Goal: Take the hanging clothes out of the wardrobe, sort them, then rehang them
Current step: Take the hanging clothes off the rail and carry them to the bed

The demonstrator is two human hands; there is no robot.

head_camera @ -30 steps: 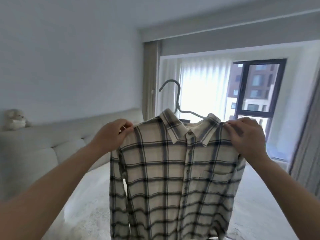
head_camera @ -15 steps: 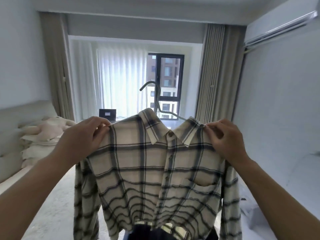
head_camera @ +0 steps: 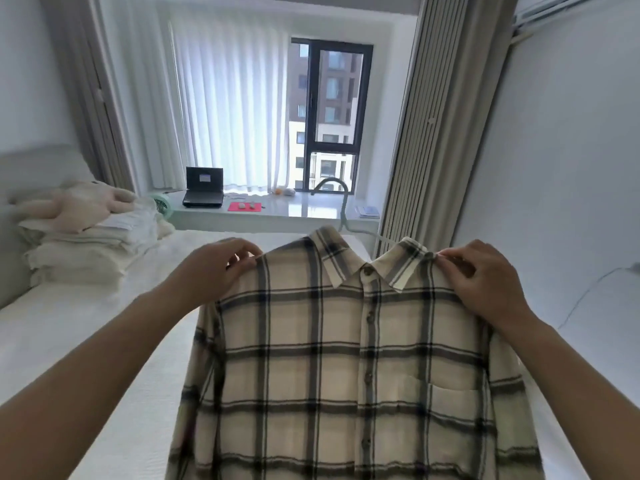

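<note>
The person holds a cream plaid shirt [head_camera: 346,358] up in front of them, above the white bed [head_camera: 86,341], its front and chest pocket facing the camera. The left hand [head_camera: 214,271] pinches the fabric at one shoulder, and the right hand [head_camera: 485,282] pinches the other shoulder just beside the collar. The shirt hangs on a pale hanger [head_camera: 341,202], whose hook rises above the collar. Beyond the bed, a laptop [head_camera: 203,188] and a red mat [head_camera: 244,206] sit on the window ledge [head_camera: 311,213], and folded bedding [head_camera: 90,237] is stacked at the head of the bed.
</note>
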